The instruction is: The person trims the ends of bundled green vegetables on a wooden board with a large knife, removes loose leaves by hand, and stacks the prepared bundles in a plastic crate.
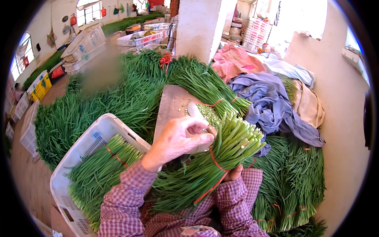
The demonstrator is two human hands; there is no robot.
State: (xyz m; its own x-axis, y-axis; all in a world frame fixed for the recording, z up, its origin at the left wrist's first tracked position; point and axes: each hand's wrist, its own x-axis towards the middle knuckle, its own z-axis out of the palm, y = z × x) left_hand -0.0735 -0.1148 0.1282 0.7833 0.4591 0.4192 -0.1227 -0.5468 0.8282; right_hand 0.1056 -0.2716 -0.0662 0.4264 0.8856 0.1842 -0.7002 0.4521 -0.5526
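A thick bundle of garlic chives [197, 177], tied with red bands, lies tilted before my chest with its pale cut ends toward the upper right. My right hand [234, 173] grips it from beneath; most of that hand is hidden. Curled at the upper left side of the stems is my left hand [179, 138], thumb and fingers pinched by a small brown piece that I cannot make out clearly. A silver blade [194, 111] shows just beyond those fingers, over the board [169, 106]. Chopped stem bits [209, 113] are scattered there.
At left stands a white plastic crate [59, 177] holding a banded bundle. Loose chives [98, 110] are heaped behind it. Tied bundles [288, 177] lie at right, below a blue-grey cloth [262, 96]. A white pillar [199, 31] rises beyond the board.
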